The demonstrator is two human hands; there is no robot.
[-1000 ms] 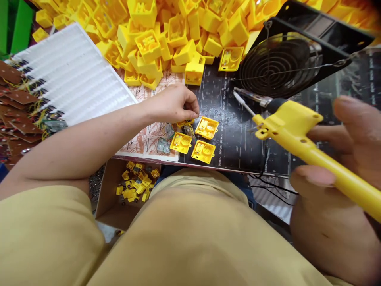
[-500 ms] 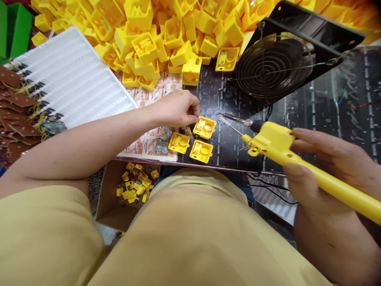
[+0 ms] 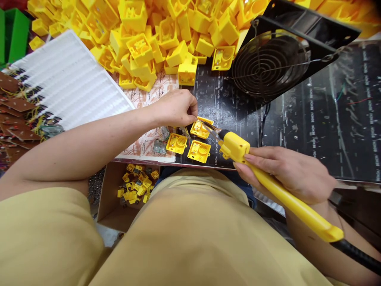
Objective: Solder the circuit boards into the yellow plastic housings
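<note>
My right hand is wrapped round a yellow soldering iron, its metal tip pointing left over the upper small yellow casing. Whether the tip touches anything inside is too small to tell. My left hand is closed in a pinch at that casing's upper left edge; what the fingertips hold is hidden. Two more open yellow casings lie close by, a left casing and a lower casing, both with perforated round grilles. Thin wires run beside the left one, near a small greenish circuit board.
A heap of yellow casings covers the back of the bench. A black fan stands at the back right. To the left are a white ridged tray and brown circuit boards. Below the edge, a cardboard box holds yellow parts.
My right hand has brought the soldering iron left, so its tip is now over the upper casing. My left hand stays pinched in about the same place.
</note>
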